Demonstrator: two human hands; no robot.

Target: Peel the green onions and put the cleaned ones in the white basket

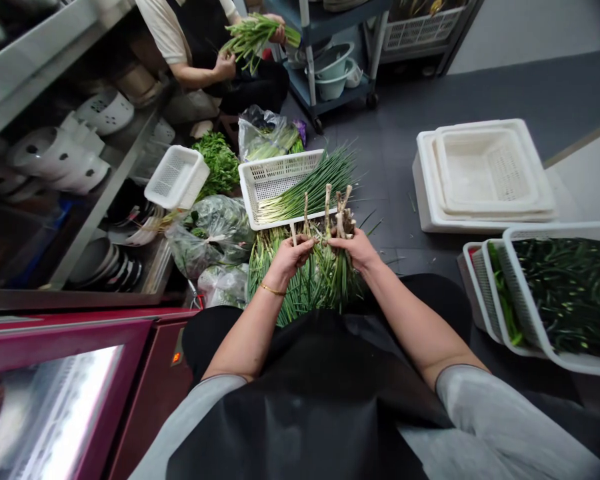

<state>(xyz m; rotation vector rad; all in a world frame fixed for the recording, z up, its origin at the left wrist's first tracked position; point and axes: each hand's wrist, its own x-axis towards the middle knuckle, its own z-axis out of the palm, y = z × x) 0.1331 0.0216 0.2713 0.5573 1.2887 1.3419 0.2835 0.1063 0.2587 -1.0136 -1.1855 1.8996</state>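
Both hands [291, 257] [356, 248] round scallion bunch [325, 267], no legible txt

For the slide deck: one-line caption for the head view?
Both hands, left hand and right hand, grip a bundle of green onions by its root ends above a white basket of trimmed stalks.

Scallion bunch [310, 280]: centre, in both hands.
Basket of chives [280, 183]: twelve o'clock, just behind.
Stacked trays [480, 173]: two o'clock.
Basket of greens [565, 293]: three o'clock.
Bagged vegetables [210, 233]: ten o'clock.
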